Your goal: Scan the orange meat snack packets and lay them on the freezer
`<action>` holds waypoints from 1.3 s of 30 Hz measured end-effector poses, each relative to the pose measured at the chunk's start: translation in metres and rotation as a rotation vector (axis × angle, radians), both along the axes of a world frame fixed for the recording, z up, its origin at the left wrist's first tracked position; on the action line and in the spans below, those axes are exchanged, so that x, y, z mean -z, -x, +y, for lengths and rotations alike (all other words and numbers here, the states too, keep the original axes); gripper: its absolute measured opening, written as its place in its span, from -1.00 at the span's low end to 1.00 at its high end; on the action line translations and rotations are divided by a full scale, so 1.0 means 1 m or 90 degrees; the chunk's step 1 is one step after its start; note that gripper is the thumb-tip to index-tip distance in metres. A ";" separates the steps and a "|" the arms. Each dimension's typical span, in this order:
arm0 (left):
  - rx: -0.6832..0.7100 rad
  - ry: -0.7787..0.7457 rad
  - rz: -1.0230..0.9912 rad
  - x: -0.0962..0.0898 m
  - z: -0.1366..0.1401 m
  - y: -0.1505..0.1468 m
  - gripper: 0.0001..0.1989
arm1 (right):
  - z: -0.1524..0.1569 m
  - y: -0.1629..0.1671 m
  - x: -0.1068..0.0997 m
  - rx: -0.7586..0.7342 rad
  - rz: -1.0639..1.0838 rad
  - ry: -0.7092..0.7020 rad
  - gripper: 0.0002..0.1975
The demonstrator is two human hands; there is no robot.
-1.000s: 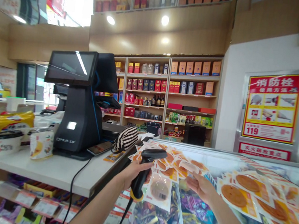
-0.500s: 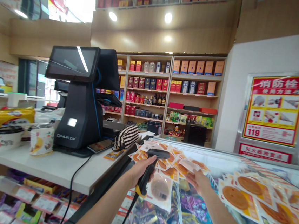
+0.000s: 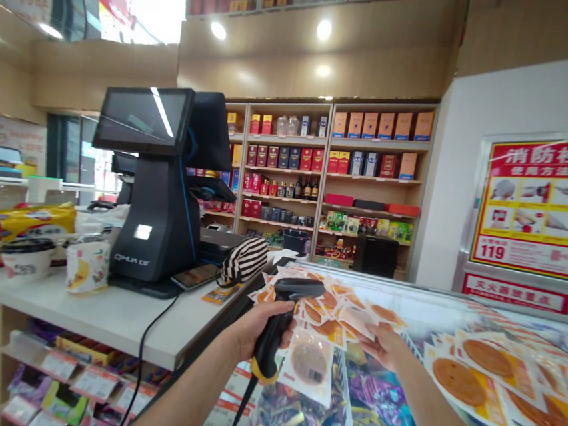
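My left hand (image 3: 259,328) is wrapped round the handle of a black barcode scanner (image 3: 299,287) with a yellow ring at its base. Its head points right, over a pile of flat clear-and-orange packets (image 3: 328,304), each with a round brown biscuit-like disc. My right hand (image 3: 386,345) pinches the edge of one such packet (image 3: 358,319), its pale side up, at the pile's right. A separate packet (image 3: 307,362) with a barcode lies on the glass just below the scanner. More packets (image 3: 479,372) are spread at the right.
The glass-topped case (image 3: 407,292) shows colourful wrapped goods beneath. On the white counter (image 3: 153,321) stand a black till (image 3: 154,227), a lidded cup (image 3: 27,258), a printed pouch (image 3: 87,264), a phone (image 3: 197,276) and a striped bag (image 3: 244,261). The scanner's cable (image 3: 241,410) hangs toward me.
The scanner and my left hand have shifted slightly left and tilted. My right hand stays on the packet, which now lies lower against the pile. The whole view has turned slightly left.
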State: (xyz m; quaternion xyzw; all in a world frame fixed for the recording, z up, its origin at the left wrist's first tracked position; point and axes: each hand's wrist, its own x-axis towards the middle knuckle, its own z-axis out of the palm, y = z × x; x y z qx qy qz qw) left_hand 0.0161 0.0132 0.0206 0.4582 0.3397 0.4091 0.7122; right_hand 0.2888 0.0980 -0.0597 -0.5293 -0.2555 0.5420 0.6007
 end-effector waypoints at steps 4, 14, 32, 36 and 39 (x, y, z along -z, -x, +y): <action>-0.009 -0.064 0.049 0.001 -0.003 -0.005 -0.78 | -0.006 0.006 0.000 -0.005 -0.037 -0.054 -0.74; 0.063 -0.147 0.089 -0.003 -0.020 -0.008 -0.80 | -0.033 -0.003 -0.010 -0.003 -0.085 -0.222 -0.48; 0.090 -0.197 0.110 -0.007 -0.028 0.001 -0.80 | -0.035 -0.008 -0.001 -0.022 -0.081 -0.183 -0.64; 0.088 -0.186 0.102 -0.007 -0.030 0.004 -0.78 | -0.033 -0.009 0.002 -0.034 -0.089 -0.183 -0.70; 0.095 -0.192 0.101 -0.008 -0.032 0.006 -0.79 | -0.031 -0.009 0.005 -0.045 -0.100 -0.186 -0.71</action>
